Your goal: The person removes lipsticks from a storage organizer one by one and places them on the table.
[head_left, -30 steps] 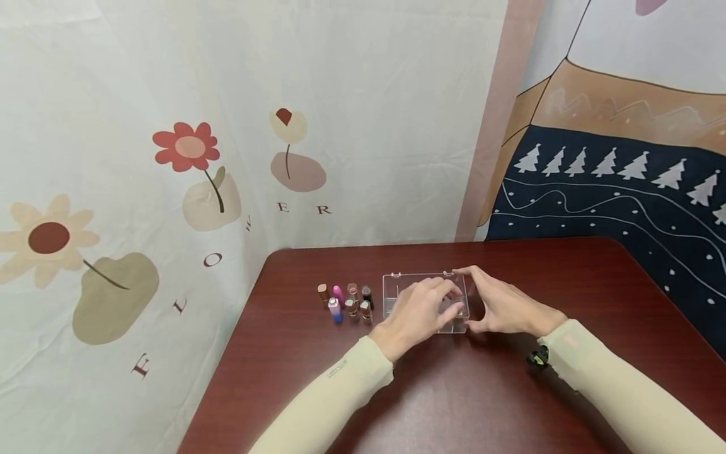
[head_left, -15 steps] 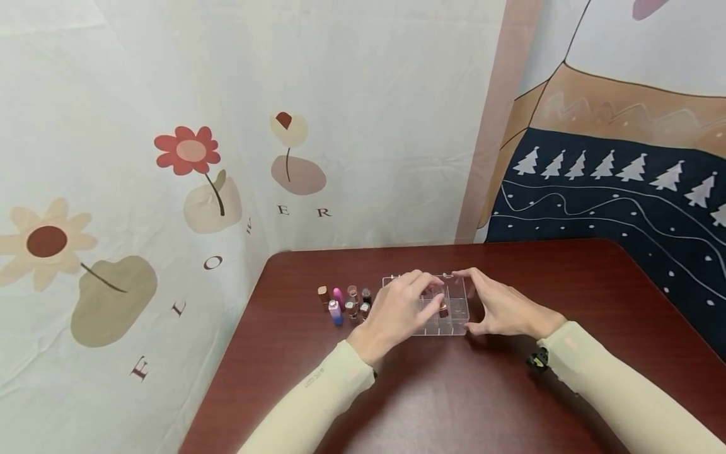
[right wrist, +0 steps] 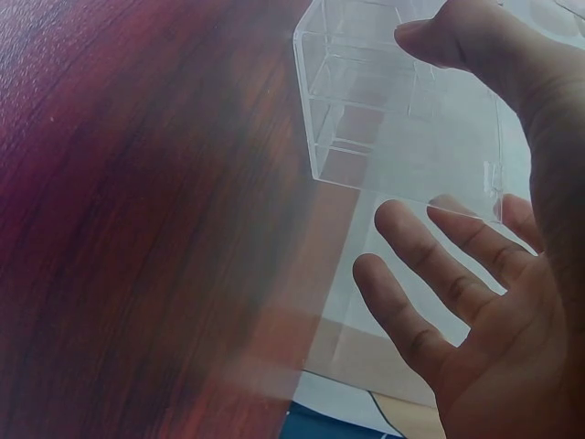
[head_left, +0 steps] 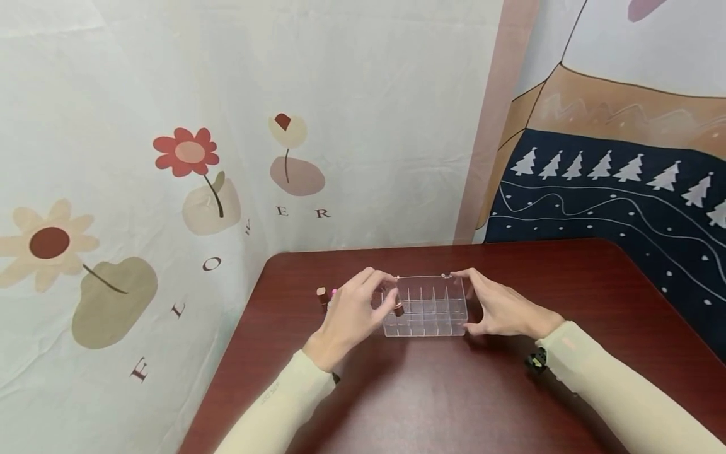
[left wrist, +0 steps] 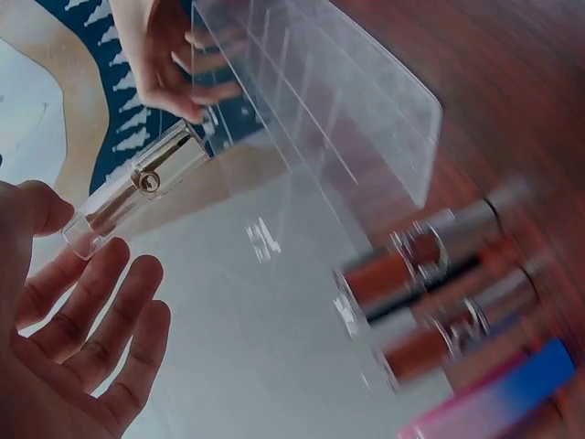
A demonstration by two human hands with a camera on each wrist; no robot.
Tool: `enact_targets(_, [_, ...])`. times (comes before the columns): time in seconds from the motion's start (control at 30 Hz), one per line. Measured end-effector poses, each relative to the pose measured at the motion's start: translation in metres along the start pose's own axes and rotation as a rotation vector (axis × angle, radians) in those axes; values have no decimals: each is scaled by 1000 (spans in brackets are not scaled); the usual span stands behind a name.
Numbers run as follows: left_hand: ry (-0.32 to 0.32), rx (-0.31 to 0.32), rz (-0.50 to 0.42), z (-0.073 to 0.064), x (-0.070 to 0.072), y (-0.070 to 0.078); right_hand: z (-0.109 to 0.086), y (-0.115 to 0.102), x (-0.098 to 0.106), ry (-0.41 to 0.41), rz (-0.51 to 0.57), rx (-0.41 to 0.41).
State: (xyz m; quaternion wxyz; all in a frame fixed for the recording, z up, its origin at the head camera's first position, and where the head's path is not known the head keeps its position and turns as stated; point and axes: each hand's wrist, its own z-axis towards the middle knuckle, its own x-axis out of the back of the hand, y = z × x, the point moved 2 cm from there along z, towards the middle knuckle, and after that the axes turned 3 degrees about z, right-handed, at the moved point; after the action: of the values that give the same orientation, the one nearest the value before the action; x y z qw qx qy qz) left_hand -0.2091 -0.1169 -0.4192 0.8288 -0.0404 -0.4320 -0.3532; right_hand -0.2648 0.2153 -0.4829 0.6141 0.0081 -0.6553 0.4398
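Observation:
Between thumb and fingertips my left hand pinches a lipstick with a clear case and a gold middle. In the head view this lipstick overlaps the left end of a clear divided organizer box. My right hand grips the box's right end, thumb at the front corner and fingers toward the back corner. The right wrist view shows the thumb over the box's clear wall. Blurred lipsticks stand below the left hand in the left wrist view, beside a pink-and-blue tube.
A brown lipstick shows left of the left hand, which hides most of the group there. The dark red table extends toward me in front of the box. A printed cloth hangs behind the table.
My left hand has moved left from over the box to its left end, carrying the lipstick and now covering most of the group. The right hand keeps its place at the box.

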Motion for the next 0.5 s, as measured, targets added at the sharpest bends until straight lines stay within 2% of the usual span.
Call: enact_targets(0.5, [64, 94, 80, -39, 40, -52, 1, 2, -2, 23, -27, 32])
